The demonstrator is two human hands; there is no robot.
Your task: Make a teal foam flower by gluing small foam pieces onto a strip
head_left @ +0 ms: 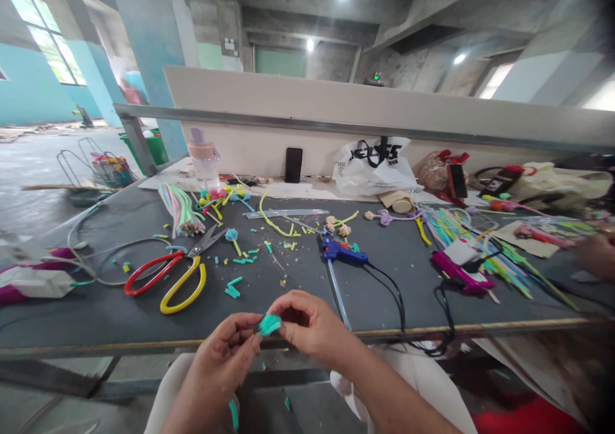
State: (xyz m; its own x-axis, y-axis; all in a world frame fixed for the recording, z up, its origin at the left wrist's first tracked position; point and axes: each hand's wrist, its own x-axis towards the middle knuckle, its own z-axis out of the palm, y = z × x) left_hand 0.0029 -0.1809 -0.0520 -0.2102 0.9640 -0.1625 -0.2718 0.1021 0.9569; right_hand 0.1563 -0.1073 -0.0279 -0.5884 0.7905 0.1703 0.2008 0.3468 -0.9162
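A small teal fuzzy piece (270, 324) is pinched between both hands at the table's front edge. My left hand (233, 350) grips its left side with thumb and fingers. My right hand (305, 322) holds its right side, fingers curled. Beyond the hands lie short teal pieces (233, 287) and a thin stick with a small tip (276, 259). Scissors with red and yellow handles (182, 274) rest half open to the left. A blue glue gun (343, 250) with a clear glue stick lies to the right, and a blue flower on a yellow stem (232, 236) stands out behind.
Pipe-cleaner bundles lie at the left (177, 209) and right (451, 229). A bottle (204, 161), phone (293, 165) and white bag (375, 168) stand at the back. Black cables run beside a magenta glue gun (461, 274). Another person's hand (600, 254) is at far right.
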